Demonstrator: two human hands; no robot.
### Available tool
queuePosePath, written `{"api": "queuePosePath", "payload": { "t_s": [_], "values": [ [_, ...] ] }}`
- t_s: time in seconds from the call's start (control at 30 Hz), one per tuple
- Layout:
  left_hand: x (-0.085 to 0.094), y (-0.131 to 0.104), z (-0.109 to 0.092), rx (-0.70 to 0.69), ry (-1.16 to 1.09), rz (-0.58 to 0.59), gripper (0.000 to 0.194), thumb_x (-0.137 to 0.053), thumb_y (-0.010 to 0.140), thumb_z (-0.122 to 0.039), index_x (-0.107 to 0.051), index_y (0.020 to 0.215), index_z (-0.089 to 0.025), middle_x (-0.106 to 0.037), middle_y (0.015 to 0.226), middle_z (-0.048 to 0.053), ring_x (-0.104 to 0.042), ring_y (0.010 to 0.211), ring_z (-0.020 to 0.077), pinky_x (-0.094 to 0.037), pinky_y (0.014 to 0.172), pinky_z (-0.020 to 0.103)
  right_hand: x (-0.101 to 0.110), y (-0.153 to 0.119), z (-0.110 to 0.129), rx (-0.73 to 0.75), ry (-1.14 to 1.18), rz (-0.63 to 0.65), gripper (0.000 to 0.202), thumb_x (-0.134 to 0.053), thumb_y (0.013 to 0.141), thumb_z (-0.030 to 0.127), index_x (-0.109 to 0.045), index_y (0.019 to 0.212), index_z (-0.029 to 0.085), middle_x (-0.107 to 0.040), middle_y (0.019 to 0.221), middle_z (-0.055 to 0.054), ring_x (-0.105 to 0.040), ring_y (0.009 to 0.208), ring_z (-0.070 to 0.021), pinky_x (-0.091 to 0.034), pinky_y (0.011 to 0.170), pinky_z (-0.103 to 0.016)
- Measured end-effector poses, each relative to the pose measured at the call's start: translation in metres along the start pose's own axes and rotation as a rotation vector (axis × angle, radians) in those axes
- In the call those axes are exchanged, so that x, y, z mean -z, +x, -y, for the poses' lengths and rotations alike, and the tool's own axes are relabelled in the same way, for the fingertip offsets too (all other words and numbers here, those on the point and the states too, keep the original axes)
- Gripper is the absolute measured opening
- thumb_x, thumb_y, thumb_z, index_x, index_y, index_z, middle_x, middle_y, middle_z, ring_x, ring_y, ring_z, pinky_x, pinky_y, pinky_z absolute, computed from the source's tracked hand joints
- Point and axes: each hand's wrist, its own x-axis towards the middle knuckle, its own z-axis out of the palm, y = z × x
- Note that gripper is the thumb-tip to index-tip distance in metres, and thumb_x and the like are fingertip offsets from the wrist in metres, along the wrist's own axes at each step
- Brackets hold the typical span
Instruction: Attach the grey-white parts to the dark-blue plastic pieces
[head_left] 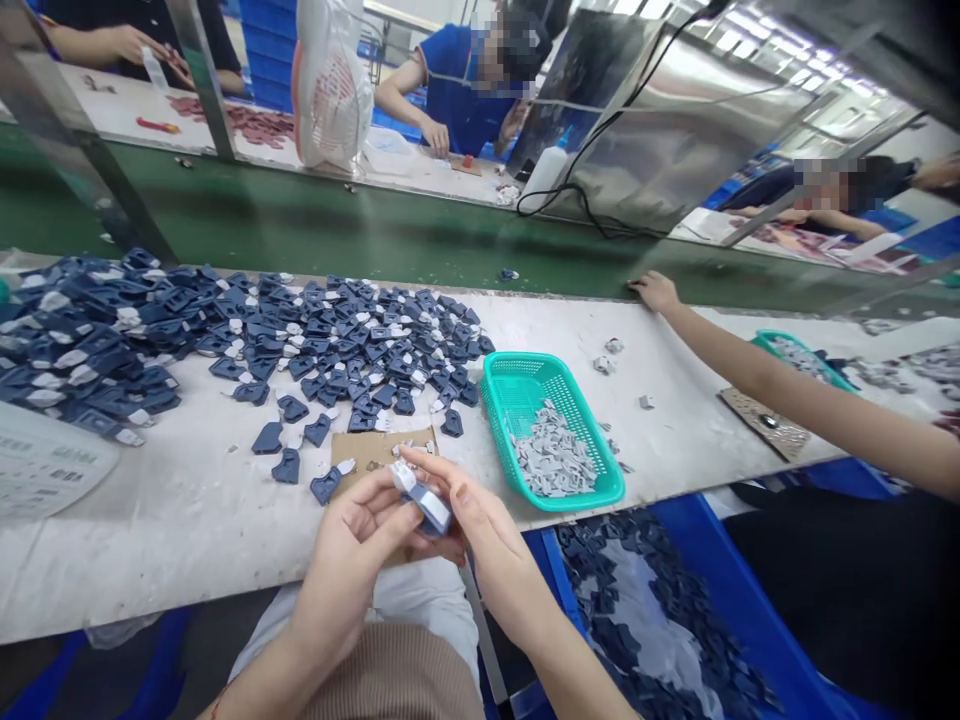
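Both hands meet in front of my lap around a small dark blue and white plastic part point(425, 505). My left hand point(367, 530) closes on it from the left, thumb on its near side. Fingers of my right hand point(476, 510) wrap its right side and touch its white top end. Just beyond the hands lies a piece of brown cardboard point(367, 450) with small white bits on it. Several similar blue and white parts point(287, 466) lie loose to the left of the cardboard. The hands hide some of the held part.
A large heap of blue and white parts point(322, 330) covers the table's left. Right of my hands stands a green basket point(495, 430) with small grey pieces point(559, 455). A co-worker's arm point(787, 390) reaches in from the right. Below the table edge is a blue crate point(720, 570).
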Motion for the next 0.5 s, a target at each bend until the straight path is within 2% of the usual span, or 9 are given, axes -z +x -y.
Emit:
{"api": "queuePosePath", "payload": {
  "t_s": [0.1, 0.17, 0.23, 0.27, 0.3, 0.37, 0.5],
  "values": [
    [0.000, 0.006, -0.008, 0.079, -0.030, -0.013, 0.030, -0.072, 0.078, -0.028, -0.069, 0.103, -0.012, -0.073, 0.098, 0.011, -0.066, 0.073, 0.0140, -0.055, 0.066, 0.021, 0.040, 0.009, -0.001, 0.104, -0.333, -0.134, 0.043, -0.037, 0.098, 0.046, -0.065, 0.118, 0.021, -0.063, 0.079, -0.004, -0.059, 0.075, -0.0170, -0.049, 0.069, -0.030],
    [0.001, 0.010, -0.013, 0.081, 0.001, -0.040, 0.033, -0.074, 0.077, -0.029, -0.068, 0.104, -0.012, -0.072, 0.099, 0.012, -0.066, 0.073, 0.0137, -0.054, 0.065, 0.020, 0.080, 0.020, -0.002, 0.173, -0.651, -0.298, 0.033, -0.043, 0.096, 0.038, -0.069, 0.105, 0.019, -0.066, 0.089, -0.006, -0.059, 0.084, -0.0198, -0.048, 0.078, -0.034],
    [0.004, 0.014, -0.018, 0.039, 0.070, -0.085, 0.037, -0.077, 0.074, -0.027, -0.066, 0.106, -0.012, -0.072, 0.098, 0.010, -0.064, 0.071, 0.0116, -0.052, 0.062, 0.017, 0.124, 0.032, -0.004, 0.220, -0.941, -0.391, 0.029, -0.042, 0.095, 0.028, -0.066, 0.107, 0.017, -0.067, 0.101, -0.010, -0.060, 0.092, -0.0228, -0.047, 0.082, -0.039],
    [0.005, 0.016, -0.020, 0.024, 0.104, -0.101, 0.041, -0.078, 0.073, -0.025, -0.064, 0.109, -0.012, -0.072, 0.098, 0.009, -0.063, 0.069, 0.0103, -0.052, 0.062, 0.017, 0.144, 0.039, -0.005, 0.231, -1.094, -0.363, 0.029, -0.040, 0.094, 0.023, -0.065, 0.107, 0.016, -0.067, 0.105, -0.011, -0.059, 0.097, -0.0245, -0.046, 0.086, -0.041],
    [0.006, 0.018, -0.022, 0.020, 0.132, -0.106, 0.044, -0.078, 0.073, -0.025, -0.062, 0.112, -0.013, -0.072, 0.099, 0.009, -0.062, 0.067, 0.0094, -0.052, 0.062, 0.017, 0.161, 0.044, -0.006, 0.226, -1.137, -0.328, 0.028, -0.042, 0.090, 0.018, -0.066, 0.103, 0.015, -0.067, 0.105, -0.013, -0.058, 0.100, -0.0263, -0.044, 0.090, -0.044],
    [0.008, 0.023, -0.027, 0.020, 0.171, -0.094, 0.050, -0.077, 0.075, -0.026, -0.058, 0.120, -0.013, -0.071, 0.101, 0.009, -0.062, 0.067, 0.0093, -0.052, 0.065, 0.018, 0.184, 0.053, -0.006, 0.216, -1.187, -0.256, 0.027, -0.043, 0.086, 0.012, -0.068, 0.095, 0.016, -0.068, 0.099, -0.011, -0.058, 0.100, -0.0259, -0.043, 0.091, -0.042],
    [0.010, 0.031, -0.034, -0.020, 0.209, -0.069, 0.057, -0.075, 0.077, -0.027, -0.051, 0.128, -0.015, -0.070, 0.100, 0.008, -0.060, 0.068, 0.0097, -0.050, 0.066, 0.019, 0.199, 0.061, -0.001, 0.225, -1.221, -0.147, 0.031, -0.039, 0.088, 0.013, -0.069, 0.085, 0.018, -0.066, 0.092, -0.007, -0.059, 0.095, -0.0219, -0.044, 0.088, -0.035]
  ]
}}
